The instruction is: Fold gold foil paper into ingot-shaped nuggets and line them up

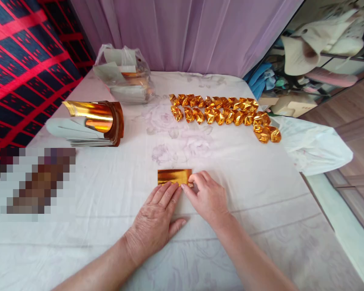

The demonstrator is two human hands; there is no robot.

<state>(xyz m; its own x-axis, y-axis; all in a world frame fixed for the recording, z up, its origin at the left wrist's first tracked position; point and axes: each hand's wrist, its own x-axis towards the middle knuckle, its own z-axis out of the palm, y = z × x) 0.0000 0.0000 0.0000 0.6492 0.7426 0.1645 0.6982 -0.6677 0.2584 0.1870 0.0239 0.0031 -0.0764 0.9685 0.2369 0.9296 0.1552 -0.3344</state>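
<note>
A small rectangle of shiny gold foil paper [172, 176] lies flat on the cloth-covered table in front of me. My left hand [157, 214] rests palm down, its fingers stretched out over the paper's near edge and its thumb apart. At the paper's right end my right hand [208, 196] pinches the near corner between thumb and fingers. Farther back on the right, folded gold foil pieces [220, 117] stand in two long rows, with a couple more in front at the right end.
A curled stack of gold and white paper sheets [98, 117] stands at the left. Behind it is a clear plastic bag [124, 76] of more sheets. A white plastic bag [318, 143] hangs at the table's right edge. A blurred patch [41, 184] covers something at left.
</note>
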